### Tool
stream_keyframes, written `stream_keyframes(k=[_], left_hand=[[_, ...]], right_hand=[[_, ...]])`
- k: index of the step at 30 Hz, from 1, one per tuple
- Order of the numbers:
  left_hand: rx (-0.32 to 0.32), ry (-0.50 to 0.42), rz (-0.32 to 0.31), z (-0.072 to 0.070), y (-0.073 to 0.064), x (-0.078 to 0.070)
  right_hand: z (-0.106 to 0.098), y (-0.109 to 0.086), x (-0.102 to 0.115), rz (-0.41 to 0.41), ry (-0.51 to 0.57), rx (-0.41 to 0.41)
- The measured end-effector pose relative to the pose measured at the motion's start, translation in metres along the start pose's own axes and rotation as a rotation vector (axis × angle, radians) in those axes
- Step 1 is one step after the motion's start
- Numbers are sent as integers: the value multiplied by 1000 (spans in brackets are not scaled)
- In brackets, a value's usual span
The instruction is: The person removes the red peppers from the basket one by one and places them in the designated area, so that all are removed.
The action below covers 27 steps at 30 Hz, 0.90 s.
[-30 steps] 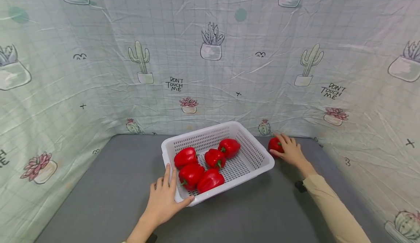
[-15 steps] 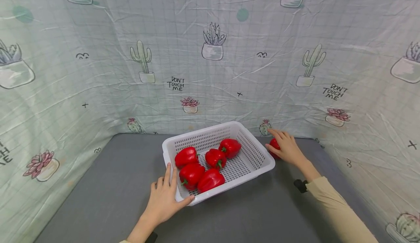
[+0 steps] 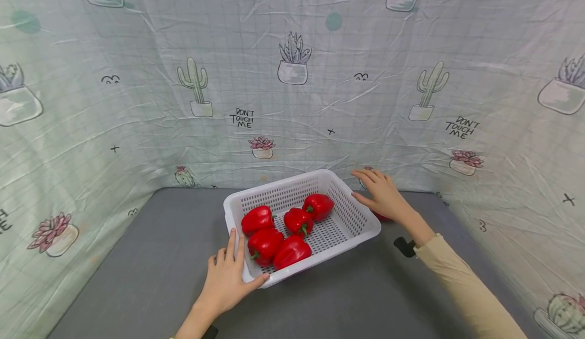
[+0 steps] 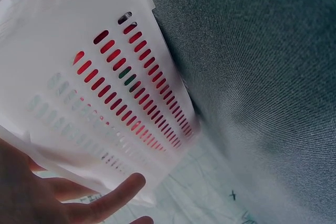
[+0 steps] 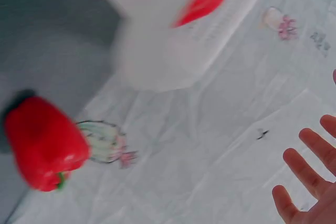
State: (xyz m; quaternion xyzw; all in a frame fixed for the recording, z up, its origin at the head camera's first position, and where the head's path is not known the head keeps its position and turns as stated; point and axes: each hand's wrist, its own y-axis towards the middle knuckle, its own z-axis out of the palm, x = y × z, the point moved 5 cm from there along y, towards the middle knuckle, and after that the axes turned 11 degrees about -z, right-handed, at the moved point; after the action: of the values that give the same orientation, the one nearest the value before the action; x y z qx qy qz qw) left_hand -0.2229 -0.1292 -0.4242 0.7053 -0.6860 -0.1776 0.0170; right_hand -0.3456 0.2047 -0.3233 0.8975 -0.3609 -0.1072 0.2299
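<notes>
A white perforated basket (image 3: 292,178) sits angled on the grey table, with several red bell peppers (image 3: 292,252) inside. At its near left corner my left hand (image 3: 224,280) rests on the rim, fingers along the left end and thumb on the near side. The left wrist view shows that hand (image 4: 42,198) with extended fingers beside the slotted wall. Beside the basket's right end, my right hand (image 3: 384,196) is raised, palm toward the basket, fingers spread and holding nothing. Beneath it another red bell pepper (image 5: 47,142) lies on the table, mostly hidden in the head view.
A fabric backdrop (image 3: 228,34) printed with cacti encloses the table at the back and both sides. The grey tabletop (image 3: 151,257) extends left of the basket and in front of it.
My right hand has come off the pepper on the table and moved left and up toward the basket's right end. My left hand stays at its corner.
</notes>
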Motion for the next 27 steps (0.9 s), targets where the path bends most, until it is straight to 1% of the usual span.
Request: stream_keyframes(k=[4,8,15,21,24,27], left_hand=[[-1,-4,-2,0,-1,0],[-3,-6,-1,0,-1,0],[-1,-3,-5,0,-1,0],[4,-3,-2,0,-1,0],[2,-1,2,0,-1,0],[-5,5,6,0,0,0]], right_hand=[[-5,17,12,-60,-14,-37],[-4,32,21,-77,-13,-40],[15,53,24,-74,6,-6],[32,63,21,-43,26,26],[41,67,18,-36,27,39],[49,71,16,-24,50,55]])
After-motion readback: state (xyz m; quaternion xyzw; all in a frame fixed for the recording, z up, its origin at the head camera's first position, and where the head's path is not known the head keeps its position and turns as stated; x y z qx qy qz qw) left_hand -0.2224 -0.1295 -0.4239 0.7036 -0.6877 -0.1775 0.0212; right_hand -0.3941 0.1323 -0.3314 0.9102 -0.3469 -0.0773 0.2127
